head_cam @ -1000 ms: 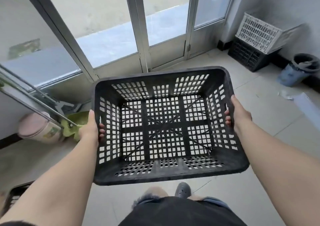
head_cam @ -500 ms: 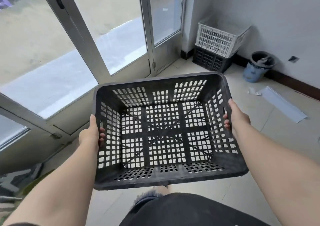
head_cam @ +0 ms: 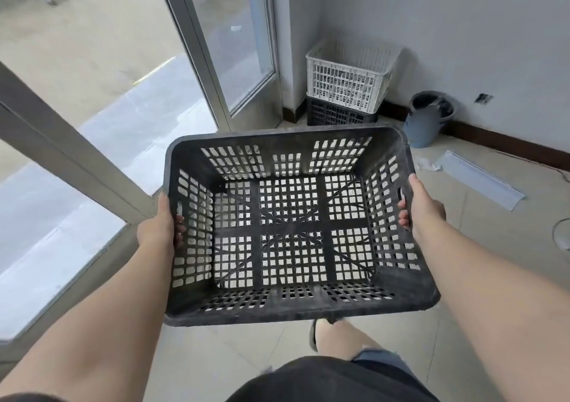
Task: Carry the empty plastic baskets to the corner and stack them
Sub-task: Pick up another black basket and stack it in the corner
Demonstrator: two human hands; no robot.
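Mid-carry, judging from the layout; black basket (head_cam: 293, 229) is held out in front at about waist height, open side up, empty, floor visible through the mesh; left hand (head_cam: 159, 225) grips the left short wall, fingers curled through the handle slot with tips showing inside; right hand (head_cam: 424, 208) does the same on the right wall, fingertips visible through its slot; both hands loaded, basket roughly level, slightly tipped toward the camera; destination is the corner ahead, where a white basket (head_cam: 348, 77) already sits nested on top of a dark basket (head_cam: 336, 114) against the wall beside the glass door (head_cam: 234, 47); so two baskets look stacked, this one would be the third; still well apart from the stack, bare tile between; blue bucket (head_cam: 427, 117) stands near the stack on the right, flat white panel (head_cam: 481, 175) lies on the floor further right; neither blocks a straight approach as far as I can tell; left to do: close the gap, lift above the white basket's rim, align long sides, lower in; whether more baskets remain behind is not visible.
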